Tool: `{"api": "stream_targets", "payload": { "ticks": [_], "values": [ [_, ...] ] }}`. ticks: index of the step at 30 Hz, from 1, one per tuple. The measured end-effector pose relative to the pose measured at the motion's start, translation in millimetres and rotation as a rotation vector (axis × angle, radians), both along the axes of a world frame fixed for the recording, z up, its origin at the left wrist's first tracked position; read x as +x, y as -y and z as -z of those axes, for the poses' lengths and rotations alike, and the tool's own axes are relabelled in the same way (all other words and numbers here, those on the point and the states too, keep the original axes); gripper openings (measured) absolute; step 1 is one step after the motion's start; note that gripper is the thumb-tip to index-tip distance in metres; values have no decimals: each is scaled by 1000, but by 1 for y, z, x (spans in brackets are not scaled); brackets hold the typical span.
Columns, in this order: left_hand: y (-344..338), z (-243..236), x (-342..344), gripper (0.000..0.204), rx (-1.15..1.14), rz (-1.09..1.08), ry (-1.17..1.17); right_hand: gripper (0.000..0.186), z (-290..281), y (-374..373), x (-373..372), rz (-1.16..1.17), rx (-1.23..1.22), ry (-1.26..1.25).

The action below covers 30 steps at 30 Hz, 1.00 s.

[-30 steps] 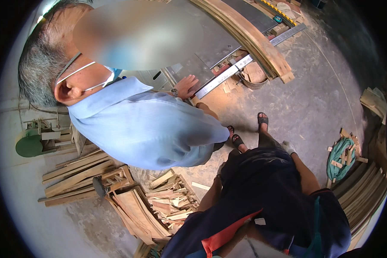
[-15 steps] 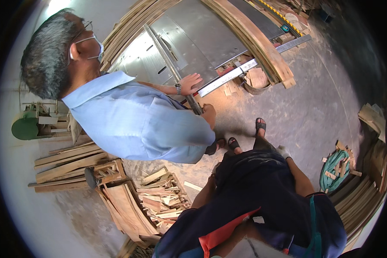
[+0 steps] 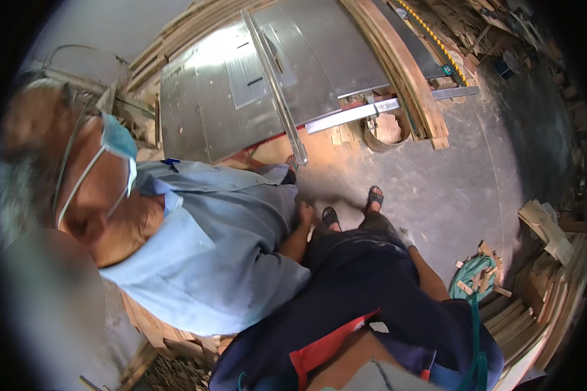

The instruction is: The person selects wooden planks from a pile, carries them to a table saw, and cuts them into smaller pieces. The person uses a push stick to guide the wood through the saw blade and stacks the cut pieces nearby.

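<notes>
My right hand (image 3: 406, 238), in a whitish glove, hangs beside my right thigh. Its fingers are too small and partly hidden to tell their pose, and I make out nothing held. My left hand is out of sight; a co-worker in a light blue shirt (image 3: 209, 241) stands close on that side. The co-worker's bare hand (image 3: 306, 214) hangs near my left leg. Ahead is a broad metal machine table (image 3: 189, 111) with a long metal bar (image 3: 277, 91) lying across it. A silver rail (image 3: 352, 116) runs along its near edge.
Long planks (image 3: 407, 75) lie over the table's right part. A bucket (image 3: 378, 140) of wood pieces stands below them. At right are a green bundle with wood offcuts (image 3: 475, 277) and stacked boards (image 3: 544, 300). More wood (image 3: 143, 319) lies behind the co-worker.
The co-worker has let go of the metal bar, turned, and come nearer on my left. The view has shifted, showing more of the table. My right hand still hangs by my thigh.
</notes>
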<state>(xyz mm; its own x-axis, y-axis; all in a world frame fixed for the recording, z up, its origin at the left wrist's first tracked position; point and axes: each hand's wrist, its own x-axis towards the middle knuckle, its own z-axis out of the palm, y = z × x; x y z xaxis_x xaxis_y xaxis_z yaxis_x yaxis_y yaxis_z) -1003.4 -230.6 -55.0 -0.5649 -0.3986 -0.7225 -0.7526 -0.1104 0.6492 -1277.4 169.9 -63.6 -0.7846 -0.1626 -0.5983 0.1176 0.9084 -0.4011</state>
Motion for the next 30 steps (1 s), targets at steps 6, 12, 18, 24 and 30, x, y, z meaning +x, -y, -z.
{"api": "stream_targets", "payload": {
  "ticks": [6, 12, 18, 24, 30],
  "values": [
    [14, -12, 24, 38, 44, -174, 98, 59, -32, 41, -21, 36, -13, 89],
    [11, -46, 86, 39, 49, -416, 229, 58, -26, 100, -61, -192, -20, 171],
    [-8, -81, 118, 39, 44, -609, 306, 45, 1, 153, -120, -285, -163, 166],
    [12, -95, 53, 39, -16, -794, 242, 37, -51, 198, -150, -340, -174, 280],
    [88, -111, -93, 40, -185, -908, -26, 36, -35, 195, -166, -425, -111, 246]
  ]
}}
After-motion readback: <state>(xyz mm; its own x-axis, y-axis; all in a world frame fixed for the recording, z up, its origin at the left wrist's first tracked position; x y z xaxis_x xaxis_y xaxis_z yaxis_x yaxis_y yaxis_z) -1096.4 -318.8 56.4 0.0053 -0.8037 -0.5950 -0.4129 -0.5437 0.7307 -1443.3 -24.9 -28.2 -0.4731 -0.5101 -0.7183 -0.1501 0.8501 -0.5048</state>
